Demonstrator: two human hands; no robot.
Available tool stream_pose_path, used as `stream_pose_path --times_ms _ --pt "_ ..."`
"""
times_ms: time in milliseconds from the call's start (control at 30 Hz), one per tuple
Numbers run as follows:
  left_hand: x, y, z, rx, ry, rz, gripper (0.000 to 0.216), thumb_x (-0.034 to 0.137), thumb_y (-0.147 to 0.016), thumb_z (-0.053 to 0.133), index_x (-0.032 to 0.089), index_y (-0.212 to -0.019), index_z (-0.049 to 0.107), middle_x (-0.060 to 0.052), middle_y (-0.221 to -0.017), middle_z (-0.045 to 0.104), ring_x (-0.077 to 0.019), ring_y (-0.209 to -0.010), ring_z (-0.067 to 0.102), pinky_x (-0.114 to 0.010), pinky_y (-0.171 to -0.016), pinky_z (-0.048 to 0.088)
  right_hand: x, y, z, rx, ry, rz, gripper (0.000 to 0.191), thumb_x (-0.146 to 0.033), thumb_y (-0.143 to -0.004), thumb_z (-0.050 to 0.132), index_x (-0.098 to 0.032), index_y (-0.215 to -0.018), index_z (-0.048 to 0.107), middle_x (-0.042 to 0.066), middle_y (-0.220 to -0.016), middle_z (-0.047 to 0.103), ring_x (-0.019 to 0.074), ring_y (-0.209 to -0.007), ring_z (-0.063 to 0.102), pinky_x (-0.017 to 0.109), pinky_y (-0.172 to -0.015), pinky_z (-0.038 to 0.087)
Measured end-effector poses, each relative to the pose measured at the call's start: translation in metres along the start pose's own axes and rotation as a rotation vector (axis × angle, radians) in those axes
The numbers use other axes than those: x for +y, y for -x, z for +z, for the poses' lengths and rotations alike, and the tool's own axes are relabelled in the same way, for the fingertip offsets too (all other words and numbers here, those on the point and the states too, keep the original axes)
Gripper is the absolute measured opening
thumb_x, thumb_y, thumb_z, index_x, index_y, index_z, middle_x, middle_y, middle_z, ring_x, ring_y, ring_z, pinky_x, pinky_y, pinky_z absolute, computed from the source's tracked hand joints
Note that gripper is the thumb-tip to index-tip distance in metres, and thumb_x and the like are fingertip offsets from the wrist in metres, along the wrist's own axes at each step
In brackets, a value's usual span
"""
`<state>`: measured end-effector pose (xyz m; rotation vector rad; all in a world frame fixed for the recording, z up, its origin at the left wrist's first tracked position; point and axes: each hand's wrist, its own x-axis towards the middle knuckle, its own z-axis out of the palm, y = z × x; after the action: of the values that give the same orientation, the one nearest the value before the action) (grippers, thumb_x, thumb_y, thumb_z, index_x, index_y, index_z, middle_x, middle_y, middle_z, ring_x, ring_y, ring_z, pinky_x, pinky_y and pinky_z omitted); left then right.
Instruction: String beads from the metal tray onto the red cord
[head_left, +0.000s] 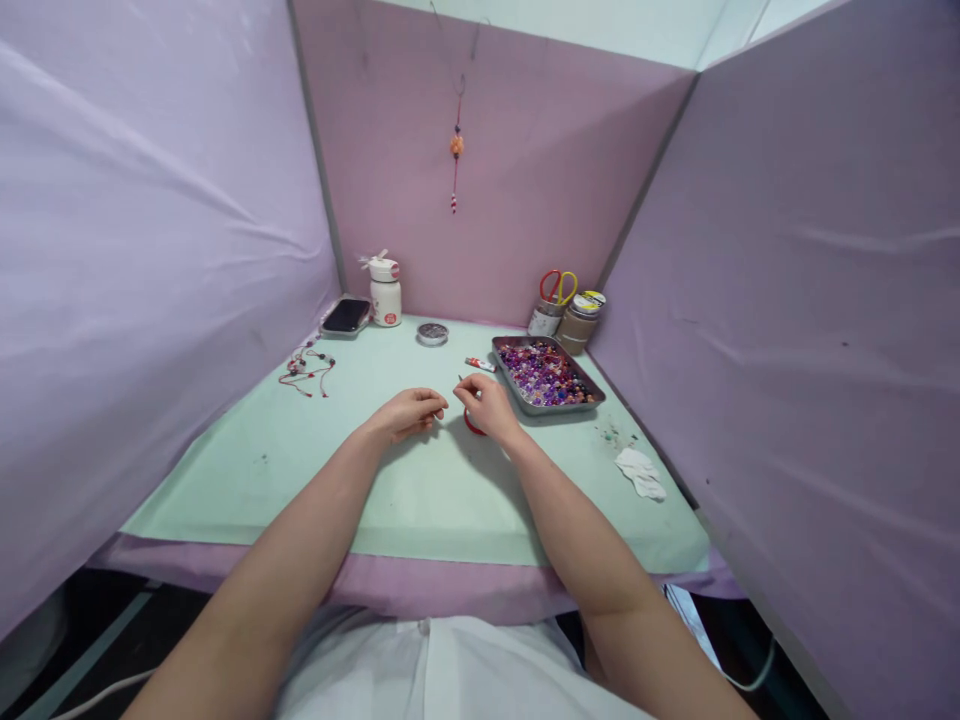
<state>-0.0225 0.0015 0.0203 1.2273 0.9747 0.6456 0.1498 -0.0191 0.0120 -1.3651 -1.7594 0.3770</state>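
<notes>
Strung beads lie far left, seemingly done; loose beads in the tray await stringing. The right hand pinches something thin; the left hand nearly closes, hold unclear.

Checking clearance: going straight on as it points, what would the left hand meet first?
Probably the bare right hand, just beyond the left hand across a small gap; depth is unclear.

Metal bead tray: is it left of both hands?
No, the metal bead tray lies beyond and to the right of the right hand.
</notes>
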Motion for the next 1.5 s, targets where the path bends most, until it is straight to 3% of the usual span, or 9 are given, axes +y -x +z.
stream_pose_path --times_ms 133,400,600,800,1000,1133,1233,1367,1500 --pt "-0.006 -0.007 -0.001 -0.05 0.069 0.015 0.035 0.037 -0.064 0.076 0.013 -0.085 0.06 -0.004 -0.076 0.059 -0.0065 -0.058 0.051 -0.02 -0.056 0.043 0.0 0.0 0.004 0.0 0.018 0.027 0.014 -0.029 -0.082 0.054 -0.019 -0.075 0.061 0.0 -0.078 0.064 0.0127 -0.076 0.056 0.025 -0.076 0.038" --pt "0.004 -0.003 0.004 0.109 -0.125 0.061 0.034 0.043 -0.068 0.072 0.016 -0.085 0.063 0.006 -0.052 0.041 -0.0025 -0.036 0.025 -0.021 -0.035 0.013 -0.003 0.0 0.006 -0.03 0.079 0.09 0.014 -0.028 -0.082 0.054 -0.02 -0.073 0.062 0.0 -0.077 0.065 0.0137 -0.077 0.056 0.026 -0.073 0.036" --pt "0.018 0.01 0.016 0.221 -0.221 0.009 0.028 0.037 -0.066 0.072 0.016 -0.084 0.065 0.009 -0.039 0.032 -0.0045 -0.032 0.022 -0.023 -0.036 0.01 -0.007 0.0 0.002 -0.078 0.09 0.132 0.013 -0.028 -0.081 0.055 -0.021 -0.071 0.062 -0.001 -0.075 0.068 0.0146 -0.074 0.058 0.027 -0.074 0.037" --pt "0.018 0.01 0.017 0.211 -0.251 -0.004 0.029 0.04 -0.062 0.074 0.017 -0.079 0.066 0.009 -0.035 0.031 -0.0048 -0.03 0.021 -0.024 -0.036 0.008 -0.008 0.0 0.0 -0.089 0.099 0.142 0.013 -0.027 -0.08 0.055 -0.022 -0.072 0.064 -0.002 -0.075 0.069 0.014 -0.073 0.059 0.027 -0.075 0.038" --pt "0.011 0.004 0.009 0.158 -0.256 -0.028 0.033 0.044 -0.064 0.072 0.017 -0.081 0.065 0.008 -0.038 0.032 -0.0044 -0.03 0.021 -0.022 -0.034 0.008 -0.009 -0.014 -0.056 -0.088 0.102 0.016 0.015 -0.027 -0.081 0.053 -0.019 -0.075 0.065 0.0 -0.076 0.067 0.0124 -0.07 0.057 0.024 -0.069 0.038" --pt "0.006 -0.001 0.004 0.135 -0.261 -0.023 0.039 0.049 -0.062 0.072 0.018 -0.085 0.066 0.008 -0.039 0.033 -0.0047 -0.03 0.021 -0.022 -0.033 0.007 0.015 -0.03 -0.117 0.047 0.177 0.036 0.017 -0.027 -0.081 0.054 -0.018 -0.083 0.067 0.001 -0.08 0.068 0.0127 -0.073 0.057 0.023 -0.07 0.039" --pt "0.003 -0.004 0.003 0.133 -0.236 0.0 0.037 0.046 -0.06 0.075 0.017 -0.082 0.065 0.008 -0.04 0.033 -0.0049 -0.033 0.025 -0.02 -0.034 0.011 0.049 -0.037 -0.138 0.032 0.367 0.193 0.01 -0.019 -0.076 0.059 -0.017 -0.076 0.068 0.003 -0.077 0.068 0.0137 -0.072 0.057 0.023 -0.069 0.039" --pt "0.002 -0.005 0.003 0.127 -0.222 -0.008 0.036 0.045 -0.059 0.076 0.018 -0.081 0.066 0.008 -0.04 0.032 -0.005 -0.033 0.024 -0.021 -0.035 0.012 0.09 -0.04 -0.126 -0.205 0.496 0.3 0.009 -0.018 -0.07 0.067 -0.018 -0.079 0.07 0.004 -0.083 0.069 0.0144 -0.075 0.06 0.023 -0.07 0.041" --pt "0.004 -0.003 0.007 0.159 -0.173 -0.011 0.032 0.04 -0.06 0.076 0.017 -0.079 0.064 0.007 -0.044 0.037 -0.0052 -0.037 0.028 -0.02 -0.037 0.016 0.114 -0.039 -0.104 -0.219 0.537 0.324 0.03 -0.025 -0.062 0.075 -0.017 -0.091 0.069 0.009 -0.094 0.067 0.0199 -0.091 0.06 0.026 -0.08 0.042"
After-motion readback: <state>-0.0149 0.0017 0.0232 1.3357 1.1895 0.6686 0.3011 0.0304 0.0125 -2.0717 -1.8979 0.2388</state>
